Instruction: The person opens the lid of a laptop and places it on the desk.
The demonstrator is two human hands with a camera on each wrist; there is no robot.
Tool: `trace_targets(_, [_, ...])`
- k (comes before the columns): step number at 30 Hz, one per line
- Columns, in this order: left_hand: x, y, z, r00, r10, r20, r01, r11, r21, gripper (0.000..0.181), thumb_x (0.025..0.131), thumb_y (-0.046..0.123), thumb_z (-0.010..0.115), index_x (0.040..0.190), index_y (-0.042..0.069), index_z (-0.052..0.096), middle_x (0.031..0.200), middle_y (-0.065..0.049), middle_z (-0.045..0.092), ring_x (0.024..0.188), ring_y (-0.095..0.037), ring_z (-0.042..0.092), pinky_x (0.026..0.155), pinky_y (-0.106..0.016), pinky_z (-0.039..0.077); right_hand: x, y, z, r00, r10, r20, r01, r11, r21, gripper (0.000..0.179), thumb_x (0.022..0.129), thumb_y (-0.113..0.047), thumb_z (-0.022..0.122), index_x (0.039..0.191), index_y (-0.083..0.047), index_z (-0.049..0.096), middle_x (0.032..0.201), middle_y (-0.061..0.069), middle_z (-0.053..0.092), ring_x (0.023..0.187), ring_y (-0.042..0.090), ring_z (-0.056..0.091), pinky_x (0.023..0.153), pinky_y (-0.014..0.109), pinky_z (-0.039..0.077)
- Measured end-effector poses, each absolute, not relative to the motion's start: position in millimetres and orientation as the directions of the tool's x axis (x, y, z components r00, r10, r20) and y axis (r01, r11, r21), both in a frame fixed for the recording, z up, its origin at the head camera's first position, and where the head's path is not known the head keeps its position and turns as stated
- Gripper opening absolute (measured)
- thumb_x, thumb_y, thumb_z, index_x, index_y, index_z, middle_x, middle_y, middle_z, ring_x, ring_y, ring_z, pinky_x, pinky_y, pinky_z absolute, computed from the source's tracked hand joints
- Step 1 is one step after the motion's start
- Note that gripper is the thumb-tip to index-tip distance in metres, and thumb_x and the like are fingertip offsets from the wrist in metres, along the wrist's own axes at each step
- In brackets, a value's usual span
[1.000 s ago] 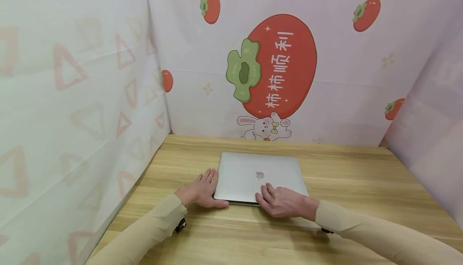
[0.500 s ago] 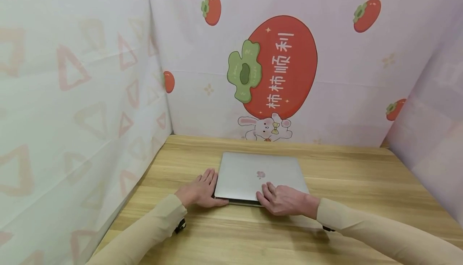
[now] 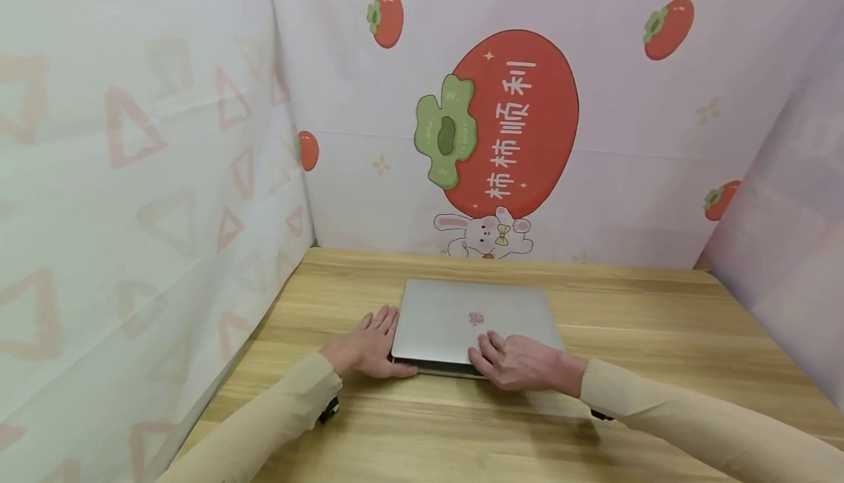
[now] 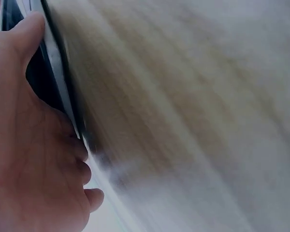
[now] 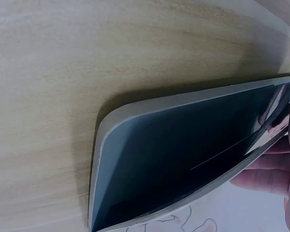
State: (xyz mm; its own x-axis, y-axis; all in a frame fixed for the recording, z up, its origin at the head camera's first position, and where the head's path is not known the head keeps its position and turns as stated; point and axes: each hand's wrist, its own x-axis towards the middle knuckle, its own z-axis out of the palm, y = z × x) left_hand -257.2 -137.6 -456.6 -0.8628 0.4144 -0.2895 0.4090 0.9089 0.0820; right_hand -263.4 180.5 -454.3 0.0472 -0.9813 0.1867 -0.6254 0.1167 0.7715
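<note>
Left hand (image 3: 372,347), fingers straight, braces the near-left corner of the laptop (image 3: 438,322) on the table (image 3: 646,322), presumably steadying it while the right hand (image 3: 521,363), fingers curled, grips the slightly raised lid (image 3: 514,303).

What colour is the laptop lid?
The laptop lid is silver-grey; it shows best in the head view.
</note>
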Motion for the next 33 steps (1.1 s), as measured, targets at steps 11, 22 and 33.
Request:
trace_targets(11, [-258,-139,-456,-0.855,0.439,-0.274,0.438,0.896,0.07,0.118,0.081,0.084,0.042,0.156,-0.002,0.008,0.165,-0.018,0.005,0.154,-0.03,0.005,0.124,-0.046,0.014,-264,182,-447,0.013,-0.975,0.222,-0.642,0.162,0.749,0.039,0.1,-0.003,0.018,0.109,-0.003,0.056,0.086,0.008,0.064,0.071,0.019,0.063,0.04,0.024,0.041])
trace_targets(22, [-259,-140,-460,-0.85,0.454,-0.265,0.462,0.886,0.036,0.116,0.082,0.085,0.038,0.156,0.0,0.012,0.165,-0.018,0.005,0.154,-0.029,0.004,0.124,-0.048,0.013,-262,182,-440,0.004,-0.958,0.286,-0.616,0.223,0.756,0.035,0.105,-0.006,0.022,0.106,-0.004,0.056,0.085,0.008,0.064,0.068,0.019,0.062,0.04,0.024,0.038])
trace_targets(33, [-260,-142,-460,-0.85,0.477,-0.223,0.479,0.876,0.047,0.109,0.084,0.081,0.042,0.157,0.005,0.015,0.164,-0.02,0.008,0.154,-0.031,0.007,0.123,-0.051,0.016,-266,182,-428,-0.017,-0.959,0.282,-0.606,0.234,0.76,0.039,0.105,-0.005,0.018,0.109,-0.004,0.056,0.086,0.007,0.063,0.066,0.017,0.061,0.041,0.023,0.039])
